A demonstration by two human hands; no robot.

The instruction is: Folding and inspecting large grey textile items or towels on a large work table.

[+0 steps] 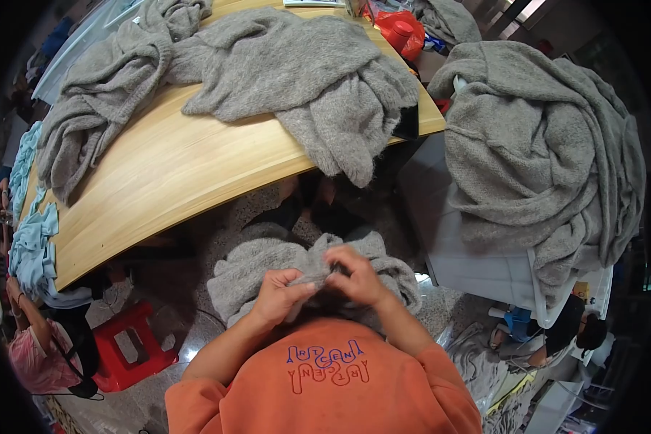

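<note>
A grey knitted garment (pixel 249 271) lies bunched across my lap. My left hand (pixel 278 294) is closed on it, pinching a fold of the knit between thumb and fingers. Close beside it, my right hand (pixel 356 277) is curled over the same garment with bent fingers. Something small and dark shows between the right thumb and fingers, too small to name. The underside of the gathered knit is hidden by my hands and the folds.
Ahead stands a wooden table (pixel 130 195) with more grey knitwear (pixel 289 61) on it. Grey garments (pixel 521 137) overflow a grey plastic bin (pixel 456 242) at right. A red stool (pixel 134 347) and a person in pink (pixel 47 354) are at left, below light-blue cloth (pixel 32 242).
</note>
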